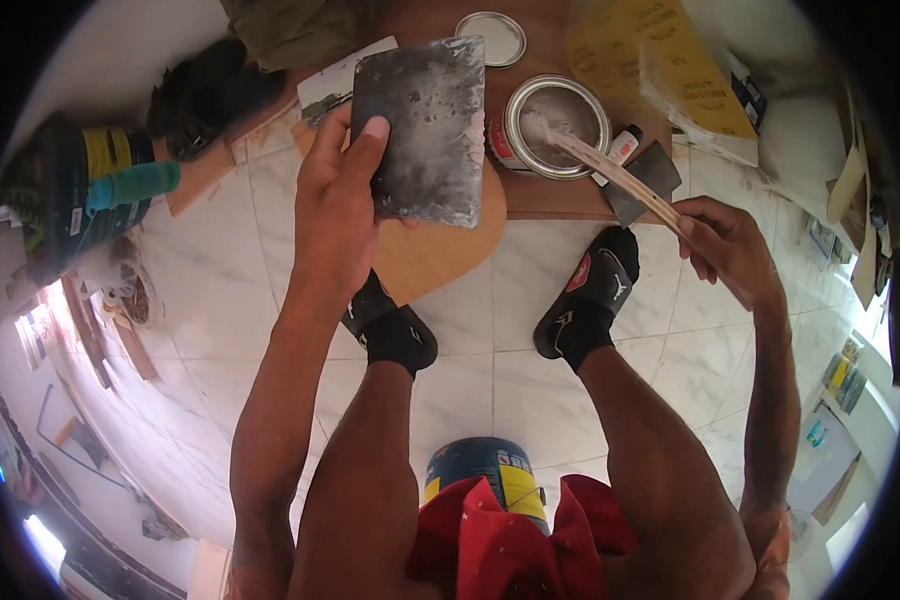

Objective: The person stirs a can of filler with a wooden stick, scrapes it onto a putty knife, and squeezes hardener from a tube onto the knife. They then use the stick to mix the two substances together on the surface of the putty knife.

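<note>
My left hand (335, 195) grips a flat grey metal plate (425, 125) smeared with whitish paste, held upright over a round wooden board (440, 250). My right hand (725, 240) holds a thin wooden stick (620, 178) by its near end. The stick's far tip, coated in pale paste, dips into an open tin can (557, 125) that stands on the wooden surface. Both of my feet in black sandals rest on the tiled floor below.
The can's lid (491, 38) lies behind the plate. Yellow sandpaper sheets (670, 60) lie at the upper right, a small dark scraper (642, 180) beside the can. A blue and yellow bucket (485, 470) sits between my legs. A tool bag (80, 190) stands at left.
</note>
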`<state>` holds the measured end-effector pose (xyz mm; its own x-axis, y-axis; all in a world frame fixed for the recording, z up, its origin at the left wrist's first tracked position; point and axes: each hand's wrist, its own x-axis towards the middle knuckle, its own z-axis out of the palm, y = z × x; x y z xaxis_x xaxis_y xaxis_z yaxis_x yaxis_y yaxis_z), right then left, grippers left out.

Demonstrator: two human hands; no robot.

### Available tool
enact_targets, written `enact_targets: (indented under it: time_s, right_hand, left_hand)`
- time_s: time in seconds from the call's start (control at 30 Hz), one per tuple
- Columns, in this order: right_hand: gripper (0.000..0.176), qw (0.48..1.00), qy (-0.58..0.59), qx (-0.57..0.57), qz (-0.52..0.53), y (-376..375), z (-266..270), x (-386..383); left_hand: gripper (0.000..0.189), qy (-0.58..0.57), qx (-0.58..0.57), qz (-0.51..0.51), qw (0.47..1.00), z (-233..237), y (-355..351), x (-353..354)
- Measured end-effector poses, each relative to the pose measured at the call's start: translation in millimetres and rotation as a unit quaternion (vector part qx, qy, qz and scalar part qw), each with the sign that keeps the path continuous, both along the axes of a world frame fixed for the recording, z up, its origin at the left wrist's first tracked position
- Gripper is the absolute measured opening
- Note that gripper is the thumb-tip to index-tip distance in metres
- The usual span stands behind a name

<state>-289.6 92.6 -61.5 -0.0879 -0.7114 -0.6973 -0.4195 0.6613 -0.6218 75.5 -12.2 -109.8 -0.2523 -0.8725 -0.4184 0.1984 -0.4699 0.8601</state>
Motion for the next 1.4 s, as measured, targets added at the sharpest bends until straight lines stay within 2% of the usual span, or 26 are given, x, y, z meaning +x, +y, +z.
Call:
enact_targets:
  time_s: [0.1, 0.83, 1.4]
  right_hand:
    - [0.031, 0.997, -0.060, -0.001, -0.052, 16, -16, -4]
    - [0.029, 0.985, -0.003, -0.141, -0.100, 58, 31, -18]
    - [0.030, 0.978, 0.007, -0.205, -0.048, 63, 64, -21]
  left_hand:
    - [0.030, -0.003, 0.002, 0.009, 1.000, -3, 0, 1]
    - [0.030, -0.037, -0.006, 0.026, 0.999, -14, -8, -39]
    - [0.036, -0.041, -0.053, -0.022, 0.998, -15, -22, -64]
